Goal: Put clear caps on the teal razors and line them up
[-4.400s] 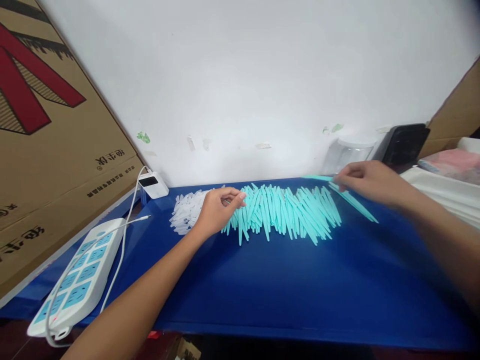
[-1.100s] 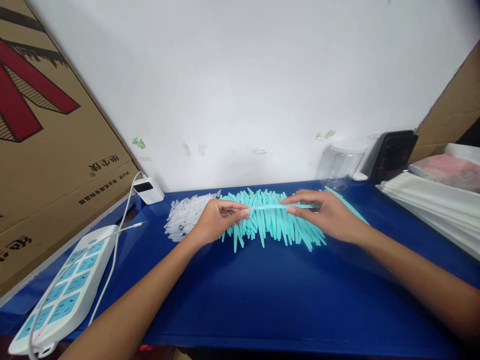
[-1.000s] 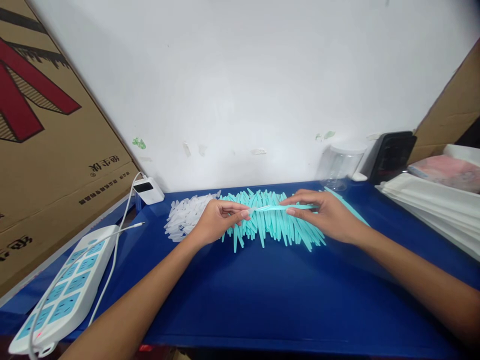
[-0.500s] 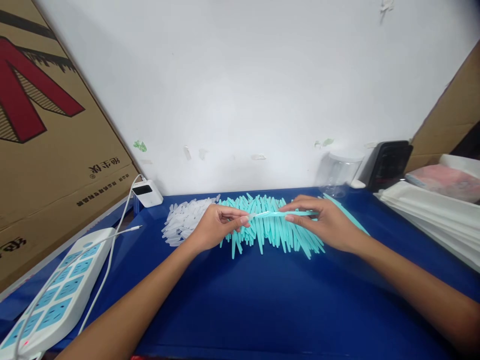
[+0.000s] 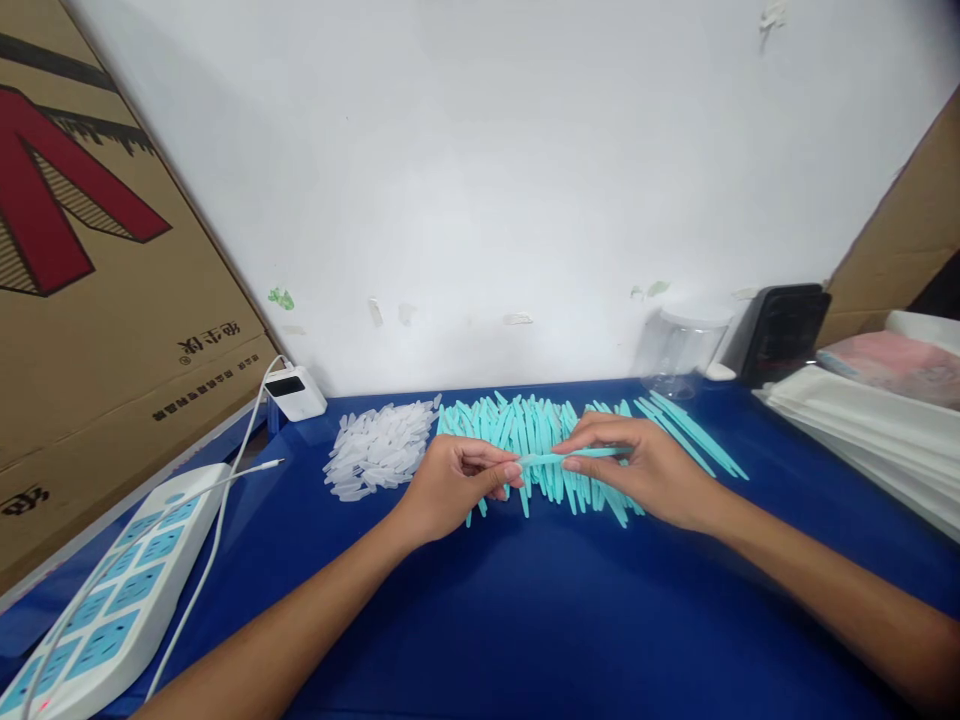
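My right hand (image 5: 626, 465) pinches a slim turquoise eyebrow razor (image 5: 600, 453), held almost level above the table. At its left end my left hand (image 5: 469, 480) is closed, thumb against fingers, on a small translucent cap (image 5: 527, 461). Cap and razor meet end to end; how far the tip sits inside the cap is too small to tell. Behind and below the hands spreads a pile of turquoise eyebrow razors (image 5: 517, 425). Left of it lies a heap of translucent caps (image 5: 382, 445). Several razors (image 5: 694, 435) lie separately, right of the pile.
On the left are a power strip (image 5: 112, 600), a white cable, a small white device (image 5: 296, 393) and a large cardboard box (image 5: 135, 300). At the right back stand a clear jar (image 5: 682, 350) and a black object (image 5: 784, 330), beside stacked white trays (image 5: 847, 420).
Both hands have come slightly nearer to me, the left one also a little rightward. The cap and razor are now closer together, and the bare bright tip is no longer visible.
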The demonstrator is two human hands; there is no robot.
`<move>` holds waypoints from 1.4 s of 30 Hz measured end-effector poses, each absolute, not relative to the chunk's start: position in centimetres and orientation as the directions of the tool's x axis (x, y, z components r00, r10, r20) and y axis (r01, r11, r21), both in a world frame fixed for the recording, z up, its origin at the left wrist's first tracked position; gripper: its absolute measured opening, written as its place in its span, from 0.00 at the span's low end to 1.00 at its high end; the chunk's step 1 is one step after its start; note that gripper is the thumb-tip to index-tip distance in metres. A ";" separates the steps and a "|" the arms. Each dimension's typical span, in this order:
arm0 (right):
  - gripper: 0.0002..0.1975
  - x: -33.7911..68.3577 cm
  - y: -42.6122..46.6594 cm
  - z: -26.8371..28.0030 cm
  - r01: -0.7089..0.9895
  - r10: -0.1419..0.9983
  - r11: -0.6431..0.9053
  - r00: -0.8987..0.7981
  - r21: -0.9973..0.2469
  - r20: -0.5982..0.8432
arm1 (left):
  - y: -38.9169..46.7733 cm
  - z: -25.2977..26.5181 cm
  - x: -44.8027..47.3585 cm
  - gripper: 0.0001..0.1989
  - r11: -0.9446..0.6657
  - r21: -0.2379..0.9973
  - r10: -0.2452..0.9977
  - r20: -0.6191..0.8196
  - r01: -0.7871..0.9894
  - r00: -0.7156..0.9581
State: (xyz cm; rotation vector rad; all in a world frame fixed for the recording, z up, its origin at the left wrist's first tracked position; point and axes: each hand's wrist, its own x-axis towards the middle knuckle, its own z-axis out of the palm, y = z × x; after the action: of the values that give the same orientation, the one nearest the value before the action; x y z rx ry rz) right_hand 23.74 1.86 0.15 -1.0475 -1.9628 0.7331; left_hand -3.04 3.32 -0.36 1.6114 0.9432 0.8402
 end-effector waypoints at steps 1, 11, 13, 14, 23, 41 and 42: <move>0.11 23.8 1.8 0.2 0.418 0.838 0.535 -0.373 -0.735 0.398 | 3.3 -0.3 -3.0 0.18 -0.150 0.975 0.895 0.065 0.161 0.442; 0.15 28.3 4.3 1.3 0.836 0.846 0.423 -0.226 -0.349 0.484 | 5.6 0.8 -5.9 0.19 -0.539 0.311 0.776 0.544 0.783 0.319; 0.15 30.4 5.3 1.8 0.965 0.912 0.135 -0.033 -0.223 0.408 | 6.5 1.0 -7.0 0.18 -0.433 0.104 0.786 0.531 0.896 0.318; 0.16 31.3 5.6 2.0 0.988 0.929 0.002 0.056 -0.156 0.366 | 6.9 1.1 -7.5 0.18 -0.370 0.038 0.806 0.509 0.928 0.301; 0.13 33.5 5.9 1.8 0.957 0.950 -0.289 0.283 0.031 0.128 | 8.2 1.2 -9.0 0.15 -0.223 -0.115 0.926 0.286 0.968 0.248; 0.10 33.0 6.7 -0.7 0.989 0.989 -0.138 0.141 -0.062 0.050 | 8.0 1.2 -8.8 0.16 -0.324 -0.055 0.914 0.239 0.945 0.327; 0.11 33.1 6.8 -0.9 0.988 0.988 -0.145 0.148 -0.050 0.048 | 8.0 1.3 -8.8 0.17 -0.325 -0.057 0.913 0.242 0.944 0.329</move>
State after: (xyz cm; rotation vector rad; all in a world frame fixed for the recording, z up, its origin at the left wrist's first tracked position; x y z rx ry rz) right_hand 33.12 6.83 -0.85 -2.3262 -2.0065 -0.0056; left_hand -8.78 7.99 1.25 2.7080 1.9181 0.2766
